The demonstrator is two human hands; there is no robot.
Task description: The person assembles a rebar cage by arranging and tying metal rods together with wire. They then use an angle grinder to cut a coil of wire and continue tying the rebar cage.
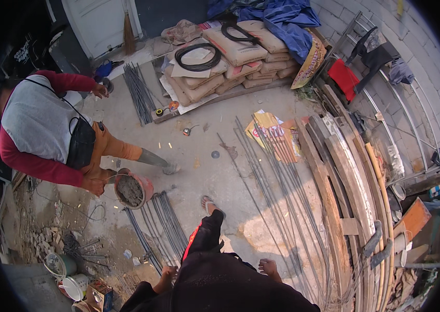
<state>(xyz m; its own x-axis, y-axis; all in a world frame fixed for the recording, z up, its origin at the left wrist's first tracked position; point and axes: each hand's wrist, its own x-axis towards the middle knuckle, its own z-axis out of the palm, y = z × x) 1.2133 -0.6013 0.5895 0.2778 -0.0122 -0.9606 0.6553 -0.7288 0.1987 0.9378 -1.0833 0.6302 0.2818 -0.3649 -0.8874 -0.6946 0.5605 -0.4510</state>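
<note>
My left hand (166,277) hangs low beside my dark clothing, its fingers loosely bent with nothing visible in them. Nearest to it lie steel bars (169,218) bundled on the concrete. On my other side, my right hand (269,268) hangs free, fingers slightly apart, close to long thin rods (267,187) on the ground. One sandalled foot (212,206) is out in front of me. To the left, a co-worker (38,122) in a grey and maroon top carries a reddish bucket (149,191) of wet grey mortar (129,190) by one hand.
Stacked cement bags (235,47) with coiled black wire (197,57) stand at the back. Timber planks (329,208) and a metal ladder (394,93) line the right side. A tape measure (187,131) lies mid-floor. Rubble (46,234) and buckets (60,264) are at lower left.
</note>
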